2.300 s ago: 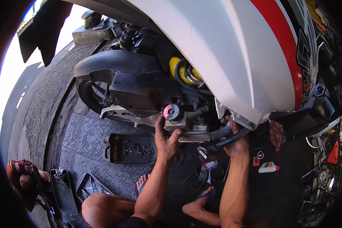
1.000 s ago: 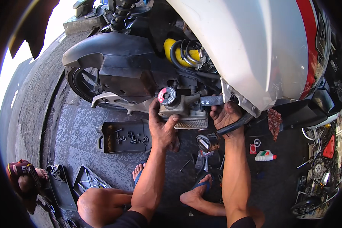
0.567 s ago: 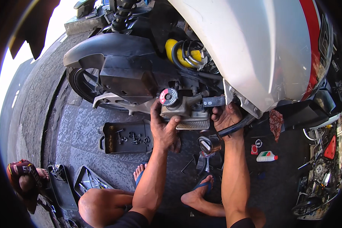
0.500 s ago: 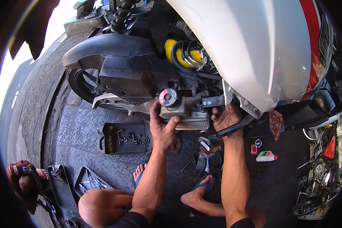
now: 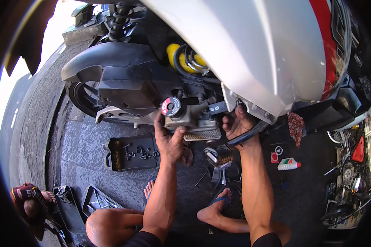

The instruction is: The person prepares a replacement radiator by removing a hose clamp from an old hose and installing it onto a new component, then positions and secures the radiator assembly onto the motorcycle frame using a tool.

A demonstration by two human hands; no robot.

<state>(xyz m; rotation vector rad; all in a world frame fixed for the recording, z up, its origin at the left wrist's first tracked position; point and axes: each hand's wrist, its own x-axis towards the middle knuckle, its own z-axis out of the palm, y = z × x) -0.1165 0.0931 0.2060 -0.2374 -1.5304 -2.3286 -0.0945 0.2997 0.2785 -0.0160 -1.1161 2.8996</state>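
Radiator (image 5: 196,122), topped by a round red-and-black cap (image 5: 170,107), is being held at the scooter's side, just right of a dark casing (image 5: 130,90) and below the white body panel (image 5: 243,45). It is being gripped at its left end by the left hand (image 5: 169,142), the thumb being kept at the lower front edge and the fingers being tucked in under the cap. Near its right end, a short grey hose (image 5: 218,108) is being neared by the right hand (image 5: 242,129), which is being held palm up with half-curled fingers (whether anything is being pinched cannot be told). That palm is being crossed by 1 thick black hose (image 5: 249,136). Below, loose bolts (image 5: 143,153) are being held in 1 black tray (image 5: 115,164), while 1 white bottle (image 5: 288,165) is being supported by the floor (image 5: 272,185), well apart to the right.
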